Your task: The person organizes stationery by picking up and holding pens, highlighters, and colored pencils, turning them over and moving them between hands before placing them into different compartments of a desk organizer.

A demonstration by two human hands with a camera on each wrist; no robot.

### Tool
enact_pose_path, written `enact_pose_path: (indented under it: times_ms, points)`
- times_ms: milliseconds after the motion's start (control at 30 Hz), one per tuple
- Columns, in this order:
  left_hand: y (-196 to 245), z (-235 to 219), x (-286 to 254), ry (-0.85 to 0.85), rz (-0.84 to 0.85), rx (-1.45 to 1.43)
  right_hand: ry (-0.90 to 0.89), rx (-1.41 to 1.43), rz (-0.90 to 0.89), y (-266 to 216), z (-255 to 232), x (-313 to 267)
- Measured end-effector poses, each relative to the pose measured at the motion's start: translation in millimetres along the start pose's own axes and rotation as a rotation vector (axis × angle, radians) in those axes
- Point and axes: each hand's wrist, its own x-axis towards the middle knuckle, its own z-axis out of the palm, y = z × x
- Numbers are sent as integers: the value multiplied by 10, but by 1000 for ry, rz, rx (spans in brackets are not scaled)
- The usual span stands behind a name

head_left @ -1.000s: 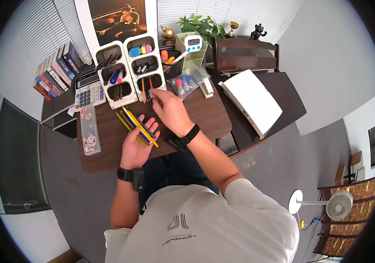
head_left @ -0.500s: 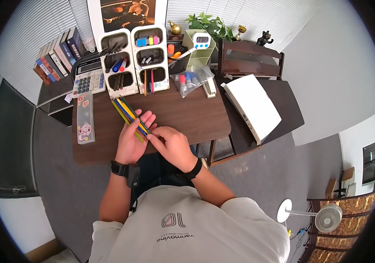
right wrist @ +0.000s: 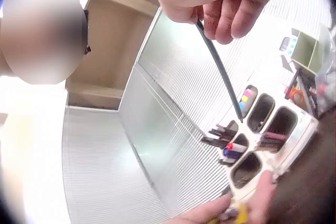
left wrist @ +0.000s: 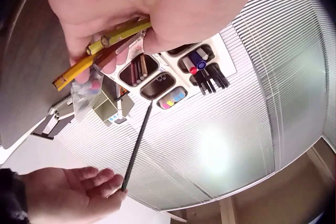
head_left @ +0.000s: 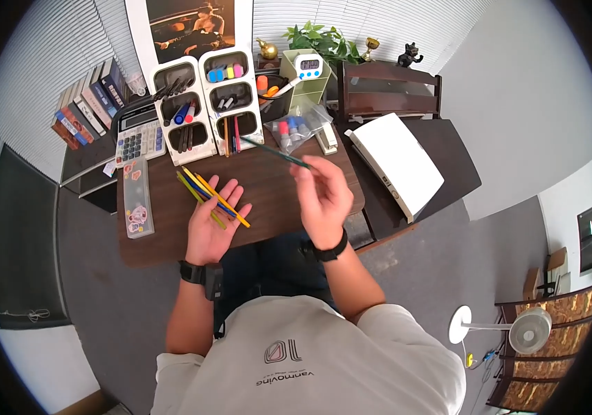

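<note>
My left hand (head_left: pixel 211 234) is palm up in the head view, its thumb holding several colored pencils (head_left: pixel 242 220) across the palm, yellow, olive and blue among them. To the right, my right hand (head_left: pixel 325 197) pinches a dark green pencil (head_left: pixel 278 153) near one end between thumb and fingers. That pencil points up and left toward a white desk organizer (head_left: pixel 223 86). In the organizer's lower right compartment stand a few pencils (head_left: pixel 227 135). The left wrist view shows the blunt ends of the held pencils (left wrist: pixel 73 74) close up.
Pens, markers and highlighters fill other organizer compartments. A calculator (head_left: pixel 140 145) and a stickered pencil case (head_left: pixel 138 200) lie at the left. Right of the organizer are a bag of markers (head_left: pixel 292 131), a stapler (head_left: pixel 326 140) and a green holder (head_left: pixel 316 86). A white binder (head_left: pixel 399 162) lies farther right.
My right hand went from the organizer to the pencils over my left palm, then moved up and right with the dark green pencil. My left hand keeps the others.
</note>
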Motion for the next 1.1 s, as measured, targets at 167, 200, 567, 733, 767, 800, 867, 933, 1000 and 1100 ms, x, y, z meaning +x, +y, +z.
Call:
enact_pose_path:
  times_ms: [167,200,567,733,767,800,867,933,1000,1100]
  points:
    - [-11,-9,-14,-9,23,47,-249,-524,-170,357,269,278]
    - [-19,-37,-8,-16,26,36,-284,-539,-153,417,322,297]
    - [-54,-81,23,-49,52,-22,-340,-515,-105,216,307,41]
    - [-61,1,25,26,114,58,-644,-540,226,-53,191,-490]
    - [-58,-14,21,28,110,64,-623,-563,174,-4,195,-542]
    - [-58,-20,26,3,111,67,-620,-560,176,31,186,-546]
    - [-67,-35,7,-18,105,75,-610,-586,119,49,157,-530]
    - [-59,-35,-8,25,112,53,-503,-532,118,-32,140,-469]
    - [-31,22,-8,24,97,45,-406,-486,98,-102,72,-329]
    - [-13,37,-30,12,46,46,-181,-251,104,-212,-62,-163]
